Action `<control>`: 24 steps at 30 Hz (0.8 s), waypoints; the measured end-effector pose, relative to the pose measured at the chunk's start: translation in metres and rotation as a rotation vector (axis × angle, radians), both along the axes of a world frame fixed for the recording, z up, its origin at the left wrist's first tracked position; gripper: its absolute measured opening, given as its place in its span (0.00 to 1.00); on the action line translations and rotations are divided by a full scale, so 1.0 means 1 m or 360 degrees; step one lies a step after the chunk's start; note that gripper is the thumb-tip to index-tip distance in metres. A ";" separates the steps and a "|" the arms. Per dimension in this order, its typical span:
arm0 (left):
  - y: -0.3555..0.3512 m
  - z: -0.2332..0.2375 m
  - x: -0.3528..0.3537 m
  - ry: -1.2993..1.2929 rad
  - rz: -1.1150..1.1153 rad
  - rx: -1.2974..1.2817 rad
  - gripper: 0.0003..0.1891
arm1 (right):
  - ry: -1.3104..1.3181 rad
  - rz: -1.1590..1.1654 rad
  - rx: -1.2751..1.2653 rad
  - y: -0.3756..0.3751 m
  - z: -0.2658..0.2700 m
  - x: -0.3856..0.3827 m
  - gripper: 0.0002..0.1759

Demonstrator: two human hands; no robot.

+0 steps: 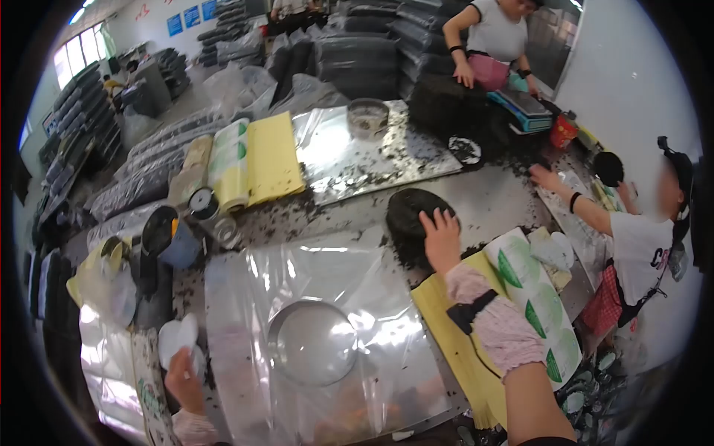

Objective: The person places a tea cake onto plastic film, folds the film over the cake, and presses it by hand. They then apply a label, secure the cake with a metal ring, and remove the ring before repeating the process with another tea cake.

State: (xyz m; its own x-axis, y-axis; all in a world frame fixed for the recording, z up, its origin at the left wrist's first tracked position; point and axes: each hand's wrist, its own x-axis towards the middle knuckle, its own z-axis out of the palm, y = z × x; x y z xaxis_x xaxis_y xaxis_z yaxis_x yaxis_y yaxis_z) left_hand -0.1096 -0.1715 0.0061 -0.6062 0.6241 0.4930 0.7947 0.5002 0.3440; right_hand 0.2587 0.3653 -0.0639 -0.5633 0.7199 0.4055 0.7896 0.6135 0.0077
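Note:
My right hand (444,236) lies with its fingers spread over a dark, rounded lump (409,212), with loose black flakes around its base. My left hand (184,380) is at the lower left, fingers closed on the edge of a white round sheet (178,334). Between my hands a clear plastic sheet (242,334) covers part of the table, with a clear ring (274,349) on it. Under my right forearm are a yellow sheet (439,305) and a white-and-green printed wrapper (532,297).
Blue cup (181,249) and clear jar (225,230) stand at left. Across the table, a flake-strewn metal sheet (335,167) bears another ring (368,115). One person (502,33) works beside a big dark heap (446,111), another (639,245) at right. Wrapped dark stacks (357,67) stand behind.

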 end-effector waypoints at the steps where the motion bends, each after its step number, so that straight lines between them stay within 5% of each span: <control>1: 0.035 0.020 0.036 0.0145 -0.0156 0.0181 0.10 | 0.0098 0.0079 0.0044 -0.015 0.030 -0.004 0.34; 6: 0.119 0.002 0.137 -0.0064 -0.1106 -0.0156 0.17 | 0.0181 0.0609 0.0111 -0.135 0.087 -0.033 0.32; 10: 0.111 0.008 0.142 -0.0352 -0.1294 0.0016 0.21 | 0.0251 0.0961 -0.0052 -0.227 0.105 -0.054 0.32; 13: 0.086 0.020 0.127 -0.0141 -0.1133 0.0341 0.24 | 0.0214 0.1107 -0.0180 -0.279 0.091 -0.060 0.31; 16: 0.111 0.013 0.116 -0.0281 -0.0830 -0.0136 0.46 | -0.0084 0.1226 -0.0373 -0.307 0.060 -0.059 0.36; 19: 0.131 0.012 0.104 -0.0300 -0.0825 -0.0448 0.63 | 0.0190 0.1339 -0.0892 -0.283 0.106 -0.054 0.45; 20: 0.132 0.013 0.107 -0.0359 -0.0850 -0.0571 0.69 | 0.0138 0.1254 -0.0900 -0.271 0.120 -0.064 0.59; 24: 0.172 0.019 0.115 -0.0174 -0.0830 -0.1357 0.76 | -0.0604 0.0804 -0.0969 -0.256 0.110 -0.119 0.69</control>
